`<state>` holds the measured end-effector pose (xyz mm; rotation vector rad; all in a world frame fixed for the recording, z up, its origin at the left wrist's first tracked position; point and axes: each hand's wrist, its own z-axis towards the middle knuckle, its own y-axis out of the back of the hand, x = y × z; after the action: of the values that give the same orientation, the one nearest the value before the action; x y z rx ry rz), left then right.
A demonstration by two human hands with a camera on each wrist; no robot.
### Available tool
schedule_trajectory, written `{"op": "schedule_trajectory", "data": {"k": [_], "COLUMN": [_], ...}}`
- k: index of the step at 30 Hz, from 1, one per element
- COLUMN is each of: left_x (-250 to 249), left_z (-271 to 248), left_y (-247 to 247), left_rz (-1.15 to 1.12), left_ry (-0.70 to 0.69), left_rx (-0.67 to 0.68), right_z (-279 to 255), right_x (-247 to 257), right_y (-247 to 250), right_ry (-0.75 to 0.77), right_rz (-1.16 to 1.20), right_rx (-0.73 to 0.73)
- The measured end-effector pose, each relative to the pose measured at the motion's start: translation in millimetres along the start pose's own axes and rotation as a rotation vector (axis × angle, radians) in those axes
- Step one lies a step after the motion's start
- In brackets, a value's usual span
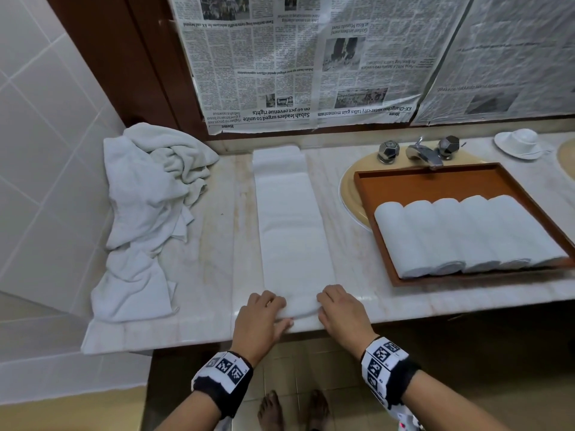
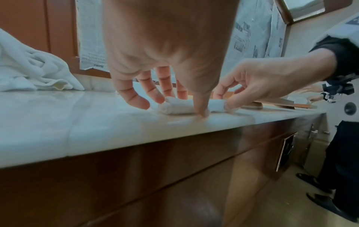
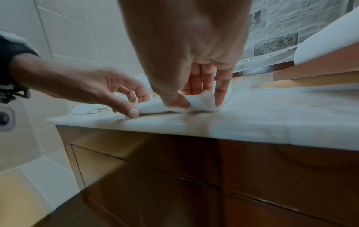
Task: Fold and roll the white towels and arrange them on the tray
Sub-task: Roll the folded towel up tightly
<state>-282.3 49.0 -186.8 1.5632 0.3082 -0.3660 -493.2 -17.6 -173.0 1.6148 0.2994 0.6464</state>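
I read print only on the newspaper sheets (image 1: 280, 57) taped upside down to the wall behind the tabletop. Legible headlines in the head view: "Sabah leaders urged to unite on 40 pct revenue rights", with a "Home" section tag beside it, and "KK-Changchun sister-city talks gain momentum". The left wrist view shows the same "Home" tag (image 2: 99, 66); the right wrist view shows "momentum" (image 3: 250, 60). Body text is too small to read. The wristbands (image 1: 225, 368) carry black-and-white coded squares, no lettering.
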Motion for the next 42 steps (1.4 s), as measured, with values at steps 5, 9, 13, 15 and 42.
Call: {"op": "schedule_trajectory", "data": {"k": [5, 9, 13, 15, 42], "left_x": [-2.3, -2.2, -1.4, -1.0, 0.0], "left_z": [9.6, 17.5, 23.3, 25.1, 20.2], "left_y": [10.2, 17.7, 22.3, 22.5, -0.1], "left_rz": [0.018, -0.121, -0.182, -0.247, -0.095], "left_ry": [0.058, 0.169, 0.245, 0.291, 0.14], "left_rx": [0.04, 0.109, 0.151, 0.106, -0.092], "right_z": [5.6, 5.7, 5.4, 5.8, 22.4], "right_x": [-6.1, -9.8, -19.3, -24.4, -27.8], "right_y": [8.5, 15.7, 11.8, 7.8, 12.7], "right_ry": [-0.046, -0.082, -0.105, -0.102, -0.037], "right_rz": [0.123, 0.276, 0.434, 0.482, 0.361], "right_rx": [0.006, 0.048, 0.02, -0.017, 0.129]}}
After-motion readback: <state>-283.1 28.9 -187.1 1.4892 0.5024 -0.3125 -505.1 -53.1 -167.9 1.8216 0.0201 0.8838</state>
